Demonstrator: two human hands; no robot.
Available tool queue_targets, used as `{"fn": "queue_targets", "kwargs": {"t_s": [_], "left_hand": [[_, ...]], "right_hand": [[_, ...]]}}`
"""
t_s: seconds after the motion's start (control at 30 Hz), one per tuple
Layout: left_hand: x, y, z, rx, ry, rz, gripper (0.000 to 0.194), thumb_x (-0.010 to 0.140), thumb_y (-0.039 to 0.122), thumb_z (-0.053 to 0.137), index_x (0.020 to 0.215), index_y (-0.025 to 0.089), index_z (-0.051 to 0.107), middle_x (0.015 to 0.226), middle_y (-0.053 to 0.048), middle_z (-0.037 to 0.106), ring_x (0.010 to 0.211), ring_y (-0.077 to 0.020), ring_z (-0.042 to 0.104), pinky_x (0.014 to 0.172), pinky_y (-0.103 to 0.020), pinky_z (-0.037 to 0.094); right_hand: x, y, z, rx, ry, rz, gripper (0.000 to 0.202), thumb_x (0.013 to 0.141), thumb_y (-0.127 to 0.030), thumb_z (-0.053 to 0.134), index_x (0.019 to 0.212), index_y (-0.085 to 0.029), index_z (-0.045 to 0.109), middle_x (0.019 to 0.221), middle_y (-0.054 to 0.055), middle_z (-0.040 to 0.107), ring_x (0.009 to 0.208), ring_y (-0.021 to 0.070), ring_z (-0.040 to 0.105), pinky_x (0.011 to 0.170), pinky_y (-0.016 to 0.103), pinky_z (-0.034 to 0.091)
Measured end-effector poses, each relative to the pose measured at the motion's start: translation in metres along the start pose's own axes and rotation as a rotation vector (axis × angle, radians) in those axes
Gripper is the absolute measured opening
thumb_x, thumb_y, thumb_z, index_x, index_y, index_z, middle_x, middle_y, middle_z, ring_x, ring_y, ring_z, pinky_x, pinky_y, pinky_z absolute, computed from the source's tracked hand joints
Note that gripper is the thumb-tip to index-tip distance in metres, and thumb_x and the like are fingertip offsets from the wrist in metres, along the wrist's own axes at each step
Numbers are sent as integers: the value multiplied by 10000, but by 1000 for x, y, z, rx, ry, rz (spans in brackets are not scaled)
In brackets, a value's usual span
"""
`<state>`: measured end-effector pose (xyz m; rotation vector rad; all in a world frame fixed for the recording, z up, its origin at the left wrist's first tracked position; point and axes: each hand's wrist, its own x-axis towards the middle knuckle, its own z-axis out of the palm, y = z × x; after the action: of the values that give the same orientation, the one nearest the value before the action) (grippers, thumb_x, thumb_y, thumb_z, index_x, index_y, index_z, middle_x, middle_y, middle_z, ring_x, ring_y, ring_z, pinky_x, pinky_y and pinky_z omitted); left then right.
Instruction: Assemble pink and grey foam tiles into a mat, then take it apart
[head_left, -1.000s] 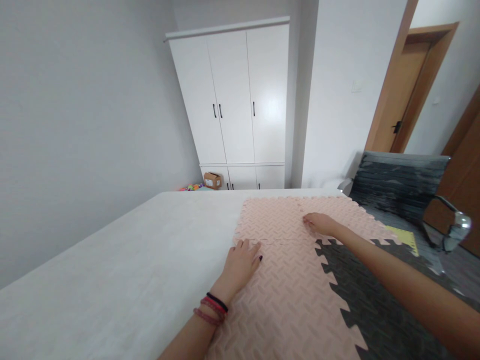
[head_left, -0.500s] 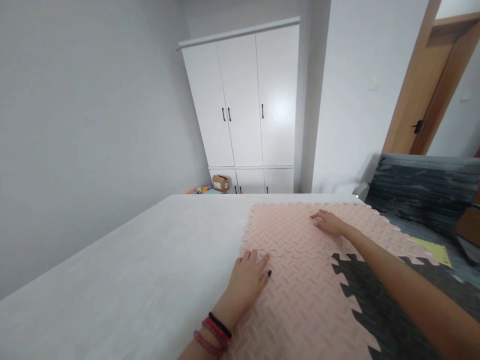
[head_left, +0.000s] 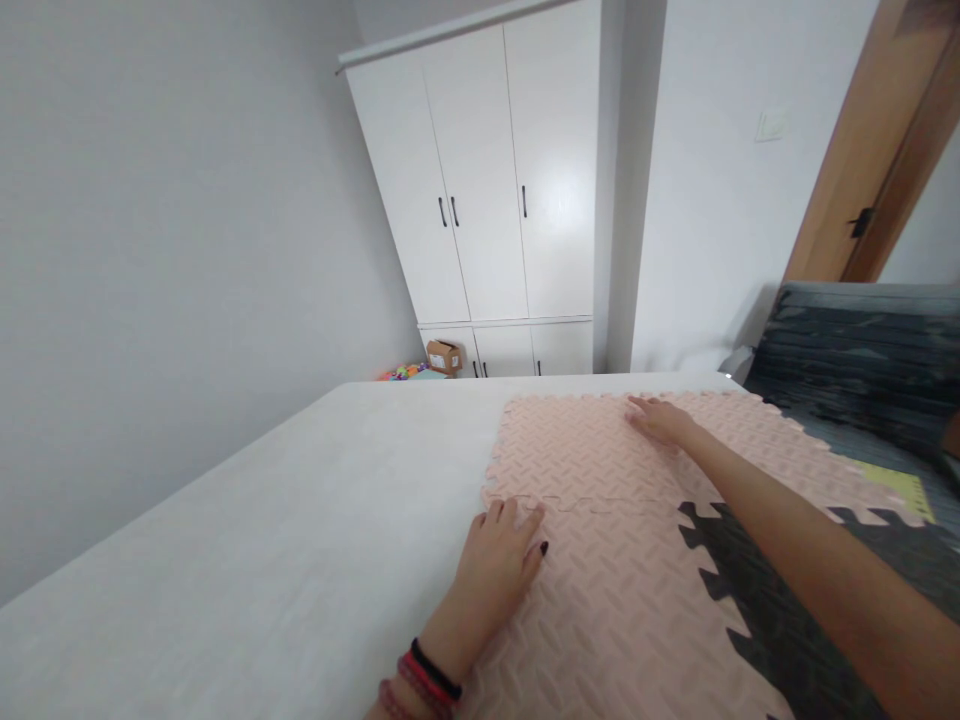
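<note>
Pink foam mat tiles point(head_left: 600, 600) with a raised tread pattern and jigsaw edges lie on a white tabletop point(head_left: 300, 520). My left hand point(head_left: 500, 560) rests at the left edge of the near tile, fingers spread by the seam with the far pink tile point(head_left: 559, 445). On that far tile, close to its back edge, lies my right hand point(head_left: 660, 420), fingers stretched out and holding nothing. A dark grey foam tile point(head_left: 757, 570) sits to the right of the near pink one, partly hidden under my right forearm.
A yellow sheet point(head_left: 896, 487) shows beyond the mat at right, beside a dark grey padded seat point(head_left: 862, 345). Behind the table stand a white wardrobe point(head_left: 495, 180), a cardboard box point(head_left: 444, 358) and colourful small items point(head_left: 405, 372). A grey wall point(head_left: 187, 250) borders the left.
My right hand has shifted slightly farther toward the back edge of the far pink tile. My left hand stays almost in place. The view has tilted down a little.
</note>
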<state>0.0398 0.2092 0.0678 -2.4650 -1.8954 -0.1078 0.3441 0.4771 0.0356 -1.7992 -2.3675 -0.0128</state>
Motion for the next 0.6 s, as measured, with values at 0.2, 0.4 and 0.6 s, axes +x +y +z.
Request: {"fn": "queue_targets", "kwargs": {"t_s": [0.2, 0.4, 0.6], "left_hand": [[2, 4, -5, 31, -16, 0, 437, 931, 321, 380, 1364, 272, 418, 1198, -108, 539, 1126, -253, 490, 904, -410, 449], [8, 6, -6, 65, -16, -38, 414, 917, 264, 387, 1321, 296, 470, 1161, -106, 564, 1099, -270, 516, 852, -419, 482], [5, 8, -1, 67, 34, -59, 412, 935, 312, 371, 1329, 250, 470, 1215, -120, 560, 1155, -294, 498, 902, -451, 471]], "right_hand": [[11, -25, 12, -92, 69, 192, 494, 936, -528, 281, 1301, -298, 519, 1283, 176, 453, 1187, 388, 416, 872, 538, 398], [6, -27, 8, -130, 58, 155, 473, 934, -504, 312, 1266, -258, 543, 1240, 173, 501, 1138, 344, 469, 882, 519, 394], [-30, -49, -13, -148, 101, -70, 529, 938, -365, 307, 1410, -134, 368, 1426, 175, 397, 1298, 290, 364, 1055, 540, 260]]}}
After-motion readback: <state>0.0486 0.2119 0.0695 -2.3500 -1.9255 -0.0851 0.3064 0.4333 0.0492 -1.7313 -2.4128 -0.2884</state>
